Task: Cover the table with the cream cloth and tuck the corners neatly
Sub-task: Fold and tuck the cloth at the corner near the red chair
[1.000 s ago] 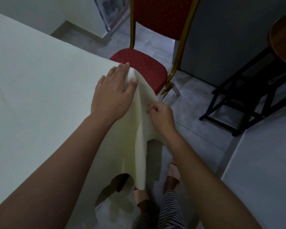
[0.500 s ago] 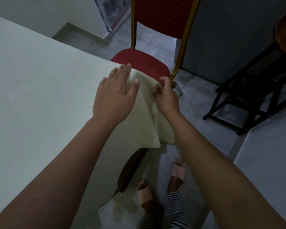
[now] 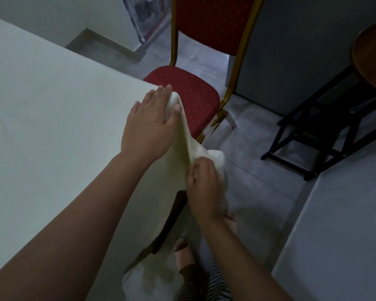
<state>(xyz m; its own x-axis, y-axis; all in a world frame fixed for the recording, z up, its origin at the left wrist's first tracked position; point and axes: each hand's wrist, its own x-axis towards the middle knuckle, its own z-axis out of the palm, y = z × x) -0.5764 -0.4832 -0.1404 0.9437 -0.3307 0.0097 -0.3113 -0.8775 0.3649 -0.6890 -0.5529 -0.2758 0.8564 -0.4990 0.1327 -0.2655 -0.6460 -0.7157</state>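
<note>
The left hand (image 3: 148,127) lies flat with straight fingers and thumb spread, pressing the cloth (image 3: 52,105) onto the corner. Just below and to its right, the right hand (image 3: 204,187) is curled round a fold of the hanging cloth and grasps it. Its fingertips are buried in the fold and cannot be seen.

The cloth covers the whole top and drapes over the corner between the two hands. Of the table (image 3: 173,216) only one dark leg shows beneath the drape.

Just beyond the corner stands one red chair (image 3: 189,94) with a gold frame, its back cut off at the top edge. Well to the right is one black stand (image 3: 326,135) with a round wooden top (image 3: 369,61), partly out of view.

Below are two pink sandals: one (image 3: 182,253) is plain to see, and the other is mostly hidden behind the right wrist. Striped trousers (image 3: 204,290) are cut off at the bottom edge.
</note>
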